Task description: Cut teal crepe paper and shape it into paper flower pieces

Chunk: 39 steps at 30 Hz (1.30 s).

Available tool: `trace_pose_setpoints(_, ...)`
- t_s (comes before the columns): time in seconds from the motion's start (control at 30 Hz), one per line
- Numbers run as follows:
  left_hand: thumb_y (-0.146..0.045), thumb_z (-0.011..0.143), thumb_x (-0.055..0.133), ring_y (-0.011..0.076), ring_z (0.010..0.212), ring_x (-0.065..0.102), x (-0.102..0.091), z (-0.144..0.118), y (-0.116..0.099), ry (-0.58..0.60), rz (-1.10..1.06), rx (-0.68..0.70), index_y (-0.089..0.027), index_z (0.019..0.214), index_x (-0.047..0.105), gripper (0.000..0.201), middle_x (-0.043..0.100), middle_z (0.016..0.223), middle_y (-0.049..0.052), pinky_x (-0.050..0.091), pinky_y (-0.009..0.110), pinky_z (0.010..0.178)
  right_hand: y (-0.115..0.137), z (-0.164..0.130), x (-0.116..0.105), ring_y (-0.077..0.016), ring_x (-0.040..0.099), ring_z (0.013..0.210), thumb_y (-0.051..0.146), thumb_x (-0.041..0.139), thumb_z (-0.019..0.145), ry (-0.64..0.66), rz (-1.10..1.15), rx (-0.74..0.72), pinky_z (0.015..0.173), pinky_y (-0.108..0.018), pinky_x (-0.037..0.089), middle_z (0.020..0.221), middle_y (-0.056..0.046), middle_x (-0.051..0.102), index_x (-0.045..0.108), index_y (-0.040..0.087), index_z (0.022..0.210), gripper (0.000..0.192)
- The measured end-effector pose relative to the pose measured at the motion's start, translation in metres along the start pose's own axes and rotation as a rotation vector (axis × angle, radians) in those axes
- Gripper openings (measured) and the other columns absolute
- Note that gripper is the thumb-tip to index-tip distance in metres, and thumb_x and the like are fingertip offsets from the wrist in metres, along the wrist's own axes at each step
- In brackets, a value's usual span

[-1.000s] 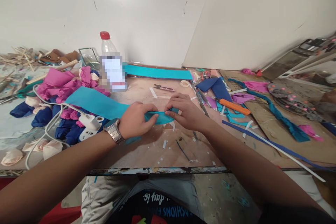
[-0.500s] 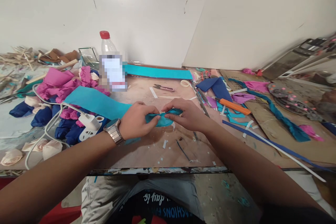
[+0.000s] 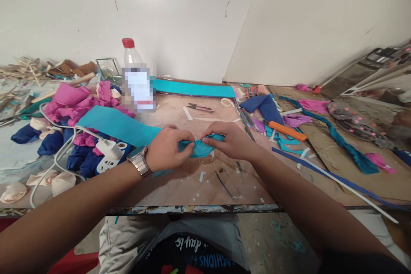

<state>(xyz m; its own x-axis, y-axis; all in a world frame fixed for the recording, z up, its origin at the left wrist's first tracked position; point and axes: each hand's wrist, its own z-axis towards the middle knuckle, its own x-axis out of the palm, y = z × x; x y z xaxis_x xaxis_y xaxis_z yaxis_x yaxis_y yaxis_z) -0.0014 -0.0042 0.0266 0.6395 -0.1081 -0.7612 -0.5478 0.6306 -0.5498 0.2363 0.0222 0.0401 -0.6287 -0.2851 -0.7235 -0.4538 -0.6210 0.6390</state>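
Observation:
A long turquoise strip of crepe paper or cloth point(image 3: 117, 126) runs from the pile on the left to my hands; I cannot tell which material it is. My left hand point(image 3: 168, 147), with a metal-band watch point(image 3: 139, 160) on the wrist, pinches the strip's gathered part between thumb and fingers. Right beside it, my right hand point(image 3: 226, 140) grips the bunched end, thumb pressed on top. Between the two thumbs the material is creased and hangs in a small rounded fold just above the board. My fingertips are partly hidden behind the folds.
Pink and navy fabric rosettes point(image 3: 67, 105), a power strip point(image 3: 111, 162) and a white cable crowd the left. Behind stand a red-capped bottle point(image 3: 131, 53) and a phone point(image 3: 139, 90). Thread snips point(image 3: 201, 107) lie beyond my hands. An orange cutter point(image 3: 287, 130) and scraps lie right.
My hands stay in nearly the same place. The gathered fold between my thumbs has shifted shape slightly, and the fingers have moved a little.

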Motion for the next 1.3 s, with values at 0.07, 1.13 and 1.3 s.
trace_pose_setpoints(0.07, -0.022, 0.089, 0.057, 0.0171, 0.071, 0.064, 0.000, 0.000, 0.000, -0.002, 0.002, -0.003, -0.020, 0.083, 0.070, 0.015, 0.076, 0.082, -0.001, 0.042, 0.038, 0.086, 0.000, 0.000, -0.002, -0.0205, 0.071, 0.091, 0.040, 0.069, 0.092, -0.007, 0.071, 0.062, 0.080, -0.032, 0.053, 0.098, -0.006, 0.079, 0.077, 0.020, 0.100, 0.022)
trace_pose_setpoints(1.13, -0.023, 0.086, 0.056, 0.0178, 0.070, 0.064, -0.001, 0.000, -0.001, -0.034, 0.012, -0.027, -0.021, 0.079, 0.068, 0.014, 0.076, 0.080, 0.000, 0.045, 0.039, 0.086, -0.012, 0.003, -0.016, -0.0218, 0.073, 0.084, 0.048, 0.079, 0.082, -0.055, 0.187, 0.099, 0.076, -0.032, 0.055, 0.089, -0.006, 0.080, 0.082, 0.020, 0.090, 0.029)
trace_pose_setpoints(1.3, -0.022, 0.087, 0.057, 0.0177, 0.071, 0.065, 0.000, 0.000, 0.000, -0.037, 0.005, -0.008, -0.021, 0.078, 0.068, 0.014, 0.076, 0.080, 0.000, 0.045, 0.039, 0.088, -0.011, 0.005, -0.014, -0.0216, 0.071, 0.082, 0.050, 0.078, 0.083, -0.066, 0.249, 0.069, 0.075, -0.032, 0.055, 0.087, -0.007, 0.079, 0.082, 0.019, 0.085, 0.030)
